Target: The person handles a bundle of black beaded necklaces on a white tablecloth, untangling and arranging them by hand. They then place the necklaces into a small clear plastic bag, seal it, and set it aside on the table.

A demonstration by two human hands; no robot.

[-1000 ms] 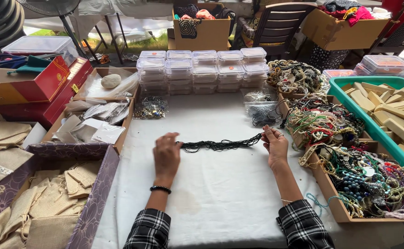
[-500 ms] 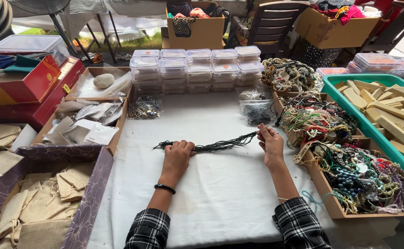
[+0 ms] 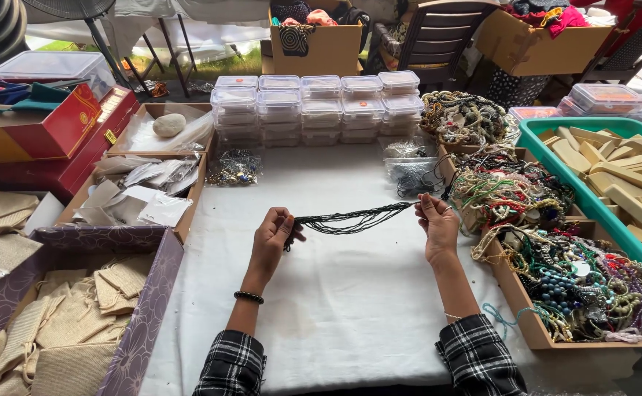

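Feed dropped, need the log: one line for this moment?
left hand: holds necklace end | right hand: holds other end | dark beaded necklace: stretched above white tablecloth

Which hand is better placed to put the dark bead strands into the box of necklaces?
Probably the right hand: it holds the dark bead strands beside the box of necklaces; the left hand is farther away.
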